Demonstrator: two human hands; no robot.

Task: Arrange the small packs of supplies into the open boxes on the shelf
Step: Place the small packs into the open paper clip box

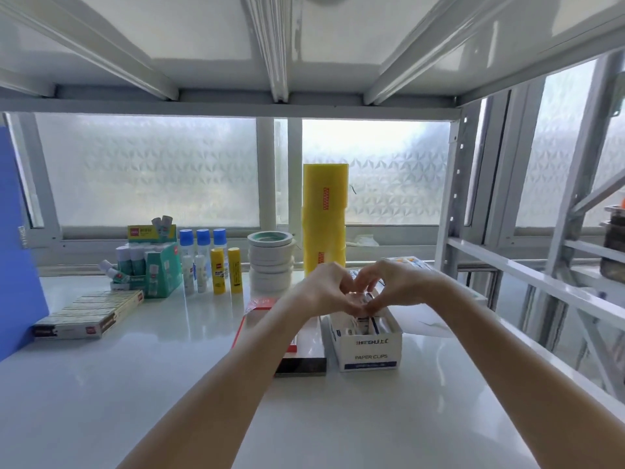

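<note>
An open white box marked PAPER CLIPS (370, 350) stands on the white shelf (135, 384), right of centre, with small packs lying inside it. Both hands meet just above its far end. My left hand (324, 289) and my right hand (392, 282) pinch one small clear-wrapped pack (361, 298) between their fingertips, right over the box opening. Left of this box lies an open red-edged box (267, 319), partly hidden by my left forearm, with a dark box (304, 365) in front of it.
At the back stand a tall yellow tape stack (324, 218), white tape rolls (270, 262), yellow glue sticks (225, 270), blue-capped bottles and a green glue display box (159, 269). A flat staple carton (88, 316) and a blue folder (17, 248) lie left. Shelf posts (449, 204) rise right.
</note>
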